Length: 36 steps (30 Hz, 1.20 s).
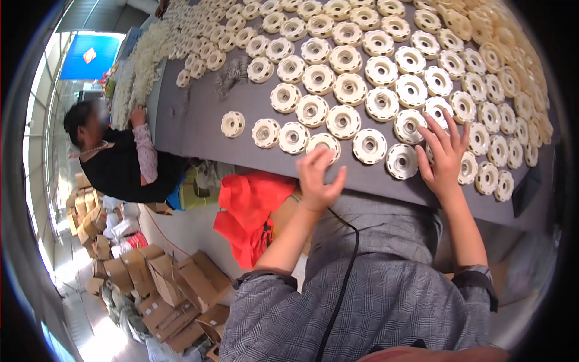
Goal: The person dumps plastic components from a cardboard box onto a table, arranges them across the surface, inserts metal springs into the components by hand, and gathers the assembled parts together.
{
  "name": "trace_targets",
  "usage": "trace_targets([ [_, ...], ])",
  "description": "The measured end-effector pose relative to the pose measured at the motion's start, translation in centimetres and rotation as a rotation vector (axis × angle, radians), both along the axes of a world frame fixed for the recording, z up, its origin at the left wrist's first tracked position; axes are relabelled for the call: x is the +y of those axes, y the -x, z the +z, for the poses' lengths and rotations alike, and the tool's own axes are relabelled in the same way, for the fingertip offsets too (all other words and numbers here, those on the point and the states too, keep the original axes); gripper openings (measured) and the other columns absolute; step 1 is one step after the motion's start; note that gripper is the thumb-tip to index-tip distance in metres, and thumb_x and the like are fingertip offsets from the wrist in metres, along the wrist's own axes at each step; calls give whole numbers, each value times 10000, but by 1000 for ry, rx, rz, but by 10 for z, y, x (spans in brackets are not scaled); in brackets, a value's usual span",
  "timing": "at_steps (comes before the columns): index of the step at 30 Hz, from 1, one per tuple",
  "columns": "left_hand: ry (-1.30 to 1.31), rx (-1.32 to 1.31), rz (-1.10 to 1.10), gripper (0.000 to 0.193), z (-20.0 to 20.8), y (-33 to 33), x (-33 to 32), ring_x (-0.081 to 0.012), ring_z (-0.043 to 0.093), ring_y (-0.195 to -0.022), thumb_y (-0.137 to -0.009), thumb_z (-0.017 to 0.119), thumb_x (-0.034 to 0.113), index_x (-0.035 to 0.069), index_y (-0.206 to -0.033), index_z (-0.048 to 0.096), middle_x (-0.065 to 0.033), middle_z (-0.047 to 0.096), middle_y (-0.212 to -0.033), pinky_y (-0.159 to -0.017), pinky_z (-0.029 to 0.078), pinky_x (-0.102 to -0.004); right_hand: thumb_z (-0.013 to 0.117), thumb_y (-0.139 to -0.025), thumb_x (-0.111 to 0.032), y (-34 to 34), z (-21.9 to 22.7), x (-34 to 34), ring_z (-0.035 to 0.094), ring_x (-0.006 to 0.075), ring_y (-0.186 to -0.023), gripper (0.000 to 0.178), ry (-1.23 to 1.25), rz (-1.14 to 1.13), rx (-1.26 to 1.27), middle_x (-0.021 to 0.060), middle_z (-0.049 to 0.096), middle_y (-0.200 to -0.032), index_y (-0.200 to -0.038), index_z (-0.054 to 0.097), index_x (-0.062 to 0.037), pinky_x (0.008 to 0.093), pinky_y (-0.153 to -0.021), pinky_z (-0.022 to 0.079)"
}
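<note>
Cream-coloured round plastic discs with a central hole and notched rims lie in rows on a grey-covered table. My left hand (319, 179) reaches over the near edge, its fingertips on a disc (317, 140) in the nearest row and its thumb held apart. Those fingers cover part of the disc's centre. Spread fingers of my right hand (445, 158) rest over discs farther right, close to a disc (401, 161) at the edge. Coiled grey metal pieces, like springs, show in the centres of several discs, such as one disc (345, 59) farther back.
A loose heap of small metal pieces (230, 76) lies left of the rows. Discs are piled at the far right (455, 24). Another person (123, 151) sits at the table's left end. Red cloth (250, 208) hangs below the edge; cardboard boxes (172, 280) crowd the floor.
</note>
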State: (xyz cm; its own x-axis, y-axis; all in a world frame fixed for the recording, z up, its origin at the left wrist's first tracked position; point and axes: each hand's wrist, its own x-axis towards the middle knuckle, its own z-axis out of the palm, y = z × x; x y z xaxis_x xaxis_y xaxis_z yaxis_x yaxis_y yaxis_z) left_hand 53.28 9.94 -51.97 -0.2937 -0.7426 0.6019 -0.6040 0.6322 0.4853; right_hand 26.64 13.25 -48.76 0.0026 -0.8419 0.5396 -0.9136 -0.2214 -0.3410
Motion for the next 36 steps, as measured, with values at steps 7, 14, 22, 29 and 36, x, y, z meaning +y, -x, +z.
trace_targets([
  [7, -240, -150, 279, 729, 0, -83, -64, -379, 274, -1245, -698, 708, 280, 118, -1317, 360, -240, 261, -1354, -1020, 222, -453, 615, -721, -143, 16, -21, 15, 364, 292, -1230, 307, -85, -16, 2, 51, 523, -1210, -1023, 600, -89, 500, -1058, 104],
  [14, -348, -251, 279, 598, -5, -86, -110, -380, 280, -1253, -802, 589, 262, 130, -1334, 349, -236, 242, -1375, -1018, 238, -450, 667, -706, -270, -2, -11, 17, 359, 310, -1224, 435, -16, 61, -65, 94, 474, -1268, -1101, 585, -108, 461, -979, 234],
  [22, -311, -503, -32, 1283, 11, -66, -84, -442, 134, -1304, -374, 811, 531, 160, -1409, 150, -268, 32, -1428, -1036, 195, -517, 785, -475, -470, -43, 3, -24, 191, 418, -1283, 985, -511, 77, 182, 162, 248, -1403, -1332, 359, -238, 605, -942, 249],
  [29, -413, 5, -31, 602, 20, 22, -194, -292, 422, -1140, -585, 803, 352, 90, -1084, 591, -226, 328, -1327, -868, 411, -361, 610, -722, -229, -49, -13, -145, 468, 335, -1057, 383, -187, 128, -308, 133, 522, -1150, -1075, 561, -88, 411, -875, 424],
  [36, -478, 25, -89, 853, 145, 52, -258, -300, 471, -1137, -597, 785, 371, -23, -1256, 414, -242, 461, -1228, -919, 408, -370, 642, -691, -454, 69, 38, -191, 603, 282, -914, 669, -314, -32, -354, 189, 615, -994, -1224, 495, -77, 362, -800, 466],
])
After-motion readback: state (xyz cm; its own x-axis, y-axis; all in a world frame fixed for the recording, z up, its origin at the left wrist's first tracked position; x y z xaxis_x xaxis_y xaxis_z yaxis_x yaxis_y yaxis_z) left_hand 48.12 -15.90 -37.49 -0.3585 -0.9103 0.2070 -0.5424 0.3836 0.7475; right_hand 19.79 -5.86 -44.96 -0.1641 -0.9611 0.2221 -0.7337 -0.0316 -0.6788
